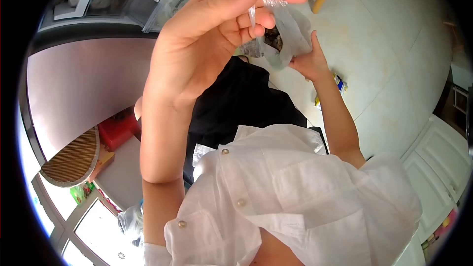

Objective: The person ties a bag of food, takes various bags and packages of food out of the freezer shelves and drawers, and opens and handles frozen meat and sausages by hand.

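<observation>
Nearby, open fridge; left hand pinching plastic bag, right hand clasping its side

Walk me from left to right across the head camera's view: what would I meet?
Round woven piece → red object → the person's left forearm → plastic bag with dark contents → right forearm → white cabinet doors.
</observation>
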### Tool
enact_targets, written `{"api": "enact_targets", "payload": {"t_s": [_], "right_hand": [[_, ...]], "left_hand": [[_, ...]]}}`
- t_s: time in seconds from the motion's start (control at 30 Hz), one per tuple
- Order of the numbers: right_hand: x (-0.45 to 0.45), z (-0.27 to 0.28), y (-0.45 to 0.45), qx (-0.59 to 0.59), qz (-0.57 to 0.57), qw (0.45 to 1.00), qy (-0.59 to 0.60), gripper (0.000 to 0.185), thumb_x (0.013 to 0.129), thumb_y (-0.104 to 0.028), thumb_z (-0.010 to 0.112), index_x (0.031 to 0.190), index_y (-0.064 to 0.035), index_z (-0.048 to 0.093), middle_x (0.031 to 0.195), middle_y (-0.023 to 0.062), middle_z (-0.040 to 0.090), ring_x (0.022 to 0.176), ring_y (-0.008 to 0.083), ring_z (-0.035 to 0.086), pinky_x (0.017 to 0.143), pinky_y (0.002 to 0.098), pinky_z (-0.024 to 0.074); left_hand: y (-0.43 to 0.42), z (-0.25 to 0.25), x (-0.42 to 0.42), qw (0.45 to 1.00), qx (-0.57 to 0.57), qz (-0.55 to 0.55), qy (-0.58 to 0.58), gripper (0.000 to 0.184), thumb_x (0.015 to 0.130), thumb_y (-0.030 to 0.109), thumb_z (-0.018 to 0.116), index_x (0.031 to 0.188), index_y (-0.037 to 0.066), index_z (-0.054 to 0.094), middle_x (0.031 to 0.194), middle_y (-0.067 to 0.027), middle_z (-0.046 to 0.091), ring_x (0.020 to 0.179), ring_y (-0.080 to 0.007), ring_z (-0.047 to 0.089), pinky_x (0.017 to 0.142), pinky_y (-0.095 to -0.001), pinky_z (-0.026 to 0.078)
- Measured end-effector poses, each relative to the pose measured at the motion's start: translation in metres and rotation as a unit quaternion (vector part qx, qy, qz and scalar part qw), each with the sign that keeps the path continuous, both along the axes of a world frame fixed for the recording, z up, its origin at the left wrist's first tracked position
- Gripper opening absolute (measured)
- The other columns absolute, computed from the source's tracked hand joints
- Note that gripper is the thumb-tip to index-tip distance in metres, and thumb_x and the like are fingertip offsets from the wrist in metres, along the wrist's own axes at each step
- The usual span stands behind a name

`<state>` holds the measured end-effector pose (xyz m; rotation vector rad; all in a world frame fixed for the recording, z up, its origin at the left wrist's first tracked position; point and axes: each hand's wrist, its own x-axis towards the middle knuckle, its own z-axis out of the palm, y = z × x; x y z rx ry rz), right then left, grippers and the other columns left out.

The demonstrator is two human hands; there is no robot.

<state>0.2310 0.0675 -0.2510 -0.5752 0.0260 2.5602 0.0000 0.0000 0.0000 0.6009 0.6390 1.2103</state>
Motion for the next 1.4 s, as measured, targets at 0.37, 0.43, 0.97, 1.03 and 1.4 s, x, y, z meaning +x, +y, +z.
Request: {"api": "enact_targets", "payload": {"t_s": [0.37,0.43,0.97,1.03,1.4], "right_hand": [[-0.018,-0.032,0.007,0.156,-0.045,0.97,-0.18,0.034,0.083,-0.013,0.066,0.114,-0.0072,0.056,0.103,0.0052,0.065,0.091,0.018,0.063,0.076,0.0358,0.0518],[-0.022,-0.017,-0.001,0.187,-0.064,0.961,-0.192,0.034,0.083,-0.013,0.066,0.114,-0.0067,0.056,0.104,0.0049,0.065,0.092,0.018,0.063,0.076,0.0351,0.0511],[-0.008,-0.005,-0.023,0.146,-0.137,0.979,-0.037,0.048,0.089,-0.022,0.043,0.132,-0.0017,0.044,0.132,0.0127,0.051,0.123,0.0286,0.047,0.105,0.0447,0.0359],[-0.01,0.0,-0.022,0.128,-0.137,0.981,-0.053,0.048,0.089,-0.023,0.042,0.132,-0.0022,0.045,0.132,0.0126,0.051,0.122,0.0286,0.048,0.105,0.0441,0.0365],[-0.01,0.01,-0.008,0.197,-0.089,0.946,-0.241,0.05,0.088,-0.025,0.046,0.131,0.0002,0.046,0.123,0.0117,0.057,0.11,0.0278,0.056,0.092,0.0439,0.0455]], "left_hand": [[0.008,-0.013,0.005,0.994,0.01,-0.044,-0.1,0.057,0.092,0.007,0.053,0.143,0.002,0.028,0.13,-0.0308,0.048,0.092,-0.021,0.062,0.087,-0.0275,0.045],[0.006,-0.015,0.004,0.995,0.018,-0.038,-0.085,0.056,0.092,0.007,0.052,0.143,0.002,0.029,0.13,-0.0313,0.048,0.092,-0.0214,0.062,0.087,-0.0272,0.046],[0.01,-0.019,-0.004,0.987,0.095,-0.032,-0.122,0.06,0.091,0.012,0.053,0.145,0.006,0.027,0.136,-0.0317,0.041,0.092,-0.0198,0.061,0.089,-0.0295,0.048],[0.01,-0.017,-0.003,0.986,0.095,-0.033,-0.134,0.061,0.091,0.012,0.053,0.145,0.006,0.027,0.136,-0.0317,0.041,0.092,-0.0199,0.061,0.089,-0.0299,0.047],[0.005,-0.003,0.0,0.999,0.031,0.008,0.002,0.065,0.091,0.011,0.054,0.145,-0.002,0.019,0.127,-0.031,0.05,0.092,-0.0222,0.063,0.084,-0.0305,0.047]]}}
